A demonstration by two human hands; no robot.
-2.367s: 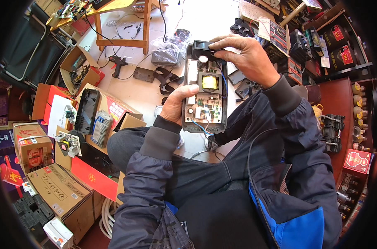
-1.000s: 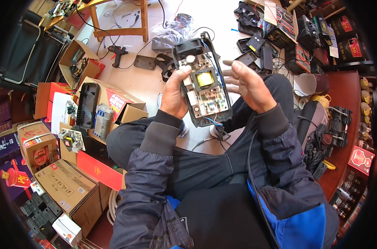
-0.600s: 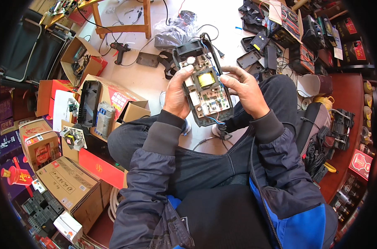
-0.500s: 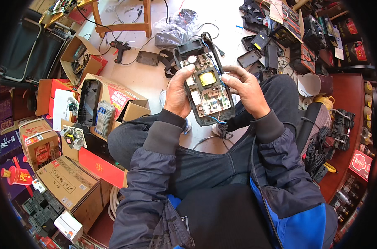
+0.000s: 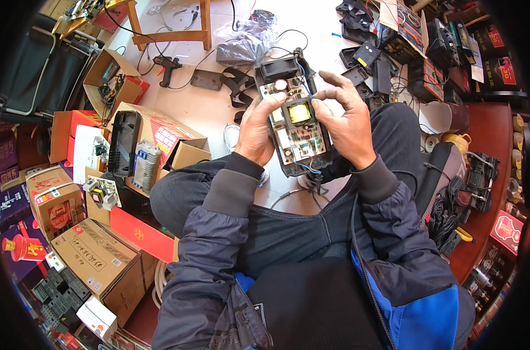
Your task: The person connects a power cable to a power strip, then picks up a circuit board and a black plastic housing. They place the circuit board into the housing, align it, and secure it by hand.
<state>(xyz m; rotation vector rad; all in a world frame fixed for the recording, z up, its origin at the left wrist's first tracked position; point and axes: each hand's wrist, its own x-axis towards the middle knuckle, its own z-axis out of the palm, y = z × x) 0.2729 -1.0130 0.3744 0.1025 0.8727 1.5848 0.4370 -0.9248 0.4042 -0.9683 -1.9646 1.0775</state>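
**Black casing (image 5: 327,156) held in a two-handed hold**

In the head view, the lidless casing is held at one o'clock from the centre, its far end tipped slightly toward eleven. Its left side is clasped by the left grip (image 5: 259,129), the thumb laid over its edge. The right grip (image 5: 347,116) is narrowed to a near-pinch at the casing's two o'clock edge, beside a blue wire (image 5: 304,79); whether the wire is held cannot be told. A circuit board (image 5: 303,144) with a yellow transformer (image 5: 300,112) is exposed. At ten o'clock, a gun-shaped tool (image 5: 169,70) is seen on the floor (image 5: 166,108). The casing is probably best steadied by its rim, the board's parts left untouched, and the wire guided gently, without tugging at its joints.
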